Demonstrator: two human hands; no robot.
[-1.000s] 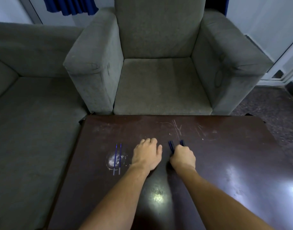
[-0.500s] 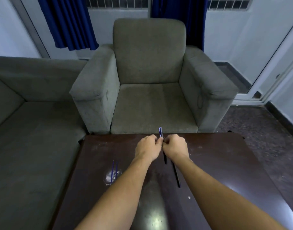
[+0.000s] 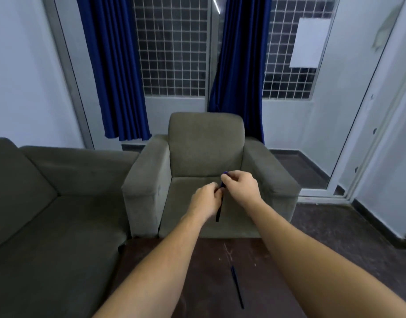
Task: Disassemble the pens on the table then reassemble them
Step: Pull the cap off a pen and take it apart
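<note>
Both hands are raised above the dark brown table (image 3: 197,260), in front of the armchair. Between them hangs a dark blue pen (image 3: 219,207), nearly upright with its lower end free. My left hand (image 3: 205,200) pinches the pen near its upper part. My right hand (image 3: 242,185) grips the pen's top end, where a blue tip shows above the fingers. A second dark blue pen (image 3: 237,286) lies on the table between my forearms, pointing away from me. Whether the held pen has come apart is hidden by the fingers.
A grey armchair (image 3: 206,148) stands just beyond the table's far edge. A grey sofa (image 3: 48,203) runs along the left. Blue curtains (image 3: 114,65) hang at a barred window behind. Dark floor lies to the right of the table.
Both hands lifted one pen off the table and raised it in front of the armchair. My view tilted up, so the two thin blue refills at the table's left are out of sight.
</note>
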